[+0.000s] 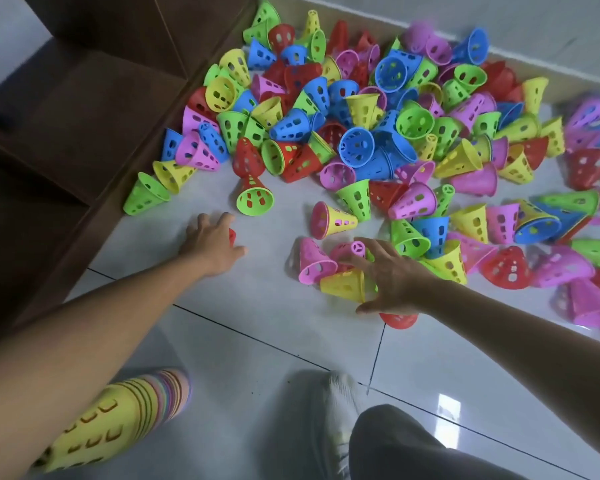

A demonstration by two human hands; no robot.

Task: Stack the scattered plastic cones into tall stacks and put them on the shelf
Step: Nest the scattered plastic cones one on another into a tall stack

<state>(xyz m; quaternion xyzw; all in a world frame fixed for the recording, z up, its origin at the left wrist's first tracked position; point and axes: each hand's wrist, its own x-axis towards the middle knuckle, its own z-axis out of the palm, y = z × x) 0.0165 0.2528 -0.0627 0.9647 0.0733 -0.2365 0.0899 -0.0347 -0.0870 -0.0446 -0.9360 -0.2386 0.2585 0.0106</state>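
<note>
The cones [378, 133] lie scattered in a big pile on the tiled floor [257, 306], beside the brown shelf [84, 98]. The right hand [392, 278] is spread open over a yellow cone [343, 285], touching it. The left hand [212, 245] covers a small red piece [232, 235]; whether it grips, I cannot tell. A tall stack [118, 417] lies under the left arm.

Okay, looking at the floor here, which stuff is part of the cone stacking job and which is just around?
Part of the job:
scattered cones
started stack of cones
brown shelf
left hand, over a red cone
right hand, on a yellow cone

Just around:
tiled floor
white shoe
grey trouser leg
</note>
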